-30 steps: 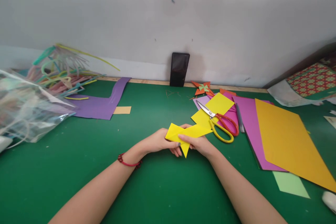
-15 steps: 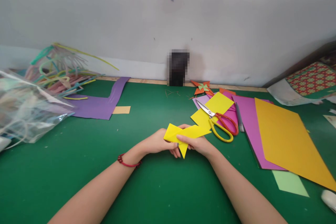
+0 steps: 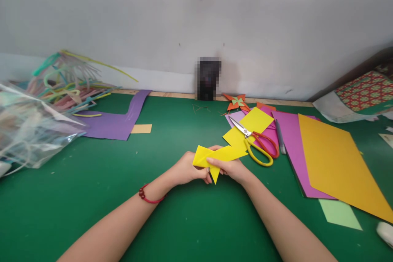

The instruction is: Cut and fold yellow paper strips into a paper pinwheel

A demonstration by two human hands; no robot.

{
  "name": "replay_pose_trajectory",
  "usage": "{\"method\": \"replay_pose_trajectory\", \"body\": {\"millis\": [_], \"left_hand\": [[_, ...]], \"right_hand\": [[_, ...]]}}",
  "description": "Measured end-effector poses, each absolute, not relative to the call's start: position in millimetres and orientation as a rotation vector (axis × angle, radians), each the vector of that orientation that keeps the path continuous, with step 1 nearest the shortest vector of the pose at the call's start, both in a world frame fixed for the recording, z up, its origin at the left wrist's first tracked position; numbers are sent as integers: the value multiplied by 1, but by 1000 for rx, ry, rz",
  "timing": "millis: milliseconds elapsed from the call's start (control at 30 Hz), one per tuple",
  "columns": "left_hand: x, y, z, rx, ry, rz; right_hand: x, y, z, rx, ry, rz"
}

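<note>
just to the near left of the scissors (image 3: 247, 134), over the green table (image 3: 190, 221), the folded yellow paper (image 3: 225, 154) is held up between two bare hands. it is bright and plain, with crisp straight edges. its left end is a broad slanted flap marked by faint creases; a longer arm stretches toward the scissors and narrows to a tip just beside their yellow handle, though i cannot tell whether they touch. below the middle, a sharp triangle points toward the person.

the left hand (image 3: 186, 170) grips the flap end, fingers curled underneath, thumb bent by the triangle. the right hand (image 3: 235, 170) pinches the middle, thumb laid on top, other fingers behind.

a yellow sheet (image 3: 259, 117) lies under the scissors; beyond them is an orange and green paper star (image 3: 237, 101). to their right are a grey pen (image 3: 280, 136), a magenta sheet (image 3: 294, 147) and an orange-yellow sheet (image 3: 340, 163). well to their left lies a purple sheet (image 3: 113, 125).
</note>
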State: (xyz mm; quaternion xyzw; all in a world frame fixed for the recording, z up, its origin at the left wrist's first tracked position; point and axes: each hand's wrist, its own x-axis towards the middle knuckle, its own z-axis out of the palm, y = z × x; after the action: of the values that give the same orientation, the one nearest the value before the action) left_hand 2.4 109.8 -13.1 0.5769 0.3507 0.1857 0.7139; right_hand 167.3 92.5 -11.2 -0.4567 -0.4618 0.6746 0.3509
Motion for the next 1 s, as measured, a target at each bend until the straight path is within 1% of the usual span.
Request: {"method": "replay_pose_trajectory", "body": {"millis": [333,833,1000], "left_hand": [[1,114,-7,1416,749,373],[1,111,-7,1445,798,380],[-1,115,-7,1407,738,355]], "right_hand": [[170,92,-17,-1173,-1146,1760],[171,90,-16,-1134,-1229,1745],[170,90,-16,-1117,-1200,1758]]}}
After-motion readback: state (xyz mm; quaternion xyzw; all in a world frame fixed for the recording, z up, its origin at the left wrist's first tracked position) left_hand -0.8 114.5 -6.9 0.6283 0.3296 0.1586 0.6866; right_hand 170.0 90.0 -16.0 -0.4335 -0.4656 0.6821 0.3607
